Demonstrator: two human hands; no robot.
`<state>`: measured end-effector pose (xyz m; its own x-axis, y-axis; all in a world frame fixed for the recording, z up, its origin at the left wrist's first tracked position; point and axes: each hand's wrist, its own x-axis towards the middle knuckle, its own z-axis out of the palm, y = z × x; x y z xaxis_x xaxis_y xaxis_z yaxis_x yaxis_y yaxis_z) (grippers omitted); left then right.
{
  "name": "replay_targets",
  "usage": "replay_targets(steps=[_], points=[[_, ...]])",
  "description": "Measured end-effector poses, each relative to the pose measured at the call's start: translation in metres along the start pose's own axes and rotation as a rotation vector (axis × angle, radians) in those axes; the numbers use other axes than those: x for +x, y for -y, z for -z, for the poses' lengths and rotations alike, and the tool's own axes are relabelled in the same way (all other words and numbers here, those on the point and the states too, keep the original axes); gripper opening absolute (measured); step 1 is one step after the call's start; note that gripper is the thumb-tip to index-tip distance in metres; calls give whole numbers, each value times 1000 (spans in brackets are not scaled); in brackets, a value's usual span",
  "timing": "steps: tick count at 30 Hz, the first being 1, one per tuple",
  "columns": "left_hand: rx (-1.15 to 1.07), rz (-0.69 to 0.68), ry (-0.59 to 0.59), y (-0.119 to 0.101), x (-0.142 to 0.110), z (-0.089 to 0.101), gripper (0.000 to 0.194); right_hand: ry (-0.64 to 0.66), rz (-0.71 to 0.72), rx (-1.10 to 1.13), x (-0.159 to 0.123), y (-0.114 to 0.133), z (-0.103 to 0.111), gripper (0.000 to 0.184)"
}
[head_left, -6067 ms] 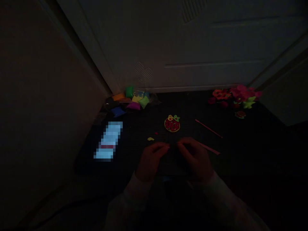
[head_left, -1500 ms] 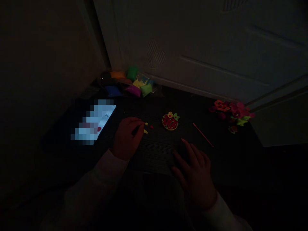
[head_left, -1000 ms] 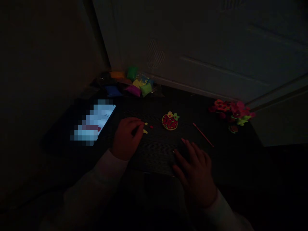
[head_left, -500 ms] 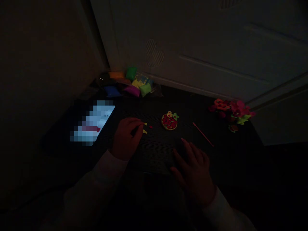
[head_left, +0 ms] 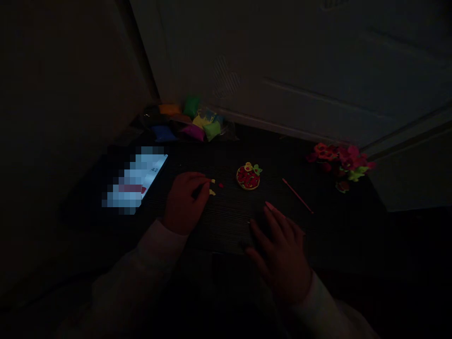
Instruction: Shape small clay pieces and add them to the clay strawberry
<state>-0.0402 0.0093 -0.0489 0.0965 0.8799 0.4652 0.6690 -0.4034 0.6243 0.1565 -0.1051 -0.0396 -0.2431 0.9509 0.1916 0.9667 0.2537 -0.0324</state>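
The scene is very dark. My left hand point(head_left: 186, 200) rests on a dark mat point(head_left: 240, 216), fingers curled and pinched around small yellow clay bits point(head_left: 212, 187). A tiny red clay bit point(head_left: 221, 185) lies just right of them. My right hand point(head_left: 278, 252) lies flat on the mat with fingers stretched out, holding nothing. A round red and yellow clay piece with a green leaf point(head_left: 248, 176) sits beyond both hands.
A lit phone screen point(head_left: 136, 181) lies to the left. Coloured clay bags point(head_left: 187, 125) are piled by the door at the back. A thin pink stick point(head_left: 297, 196) lies to the right. A cluster of pink, red and green clay shapes point(head_left: 341, 160) sits far right.
Six seconds ago both hands were pinched together in the middle. Since then the left hand has moved left to the yellow bits and the right hand has flattened. Little has moved in the last second.
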Motion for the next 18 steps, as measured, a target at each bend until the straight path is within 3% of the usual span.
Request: replay_targets(steps=[2,6,11,18], points=[[4,-5,-6,0,0,0,13,13,41,18,0,0,-1,41],[16,-10,0,0,0,0,14,-25,-26,32,1,1,-2,40],[25,3,7,-1,1,2,15,-5,59,66,-3,7,-1,40],[14,4,1,-2,0,2,15,-54,44,122,-1,-11,2,36]])
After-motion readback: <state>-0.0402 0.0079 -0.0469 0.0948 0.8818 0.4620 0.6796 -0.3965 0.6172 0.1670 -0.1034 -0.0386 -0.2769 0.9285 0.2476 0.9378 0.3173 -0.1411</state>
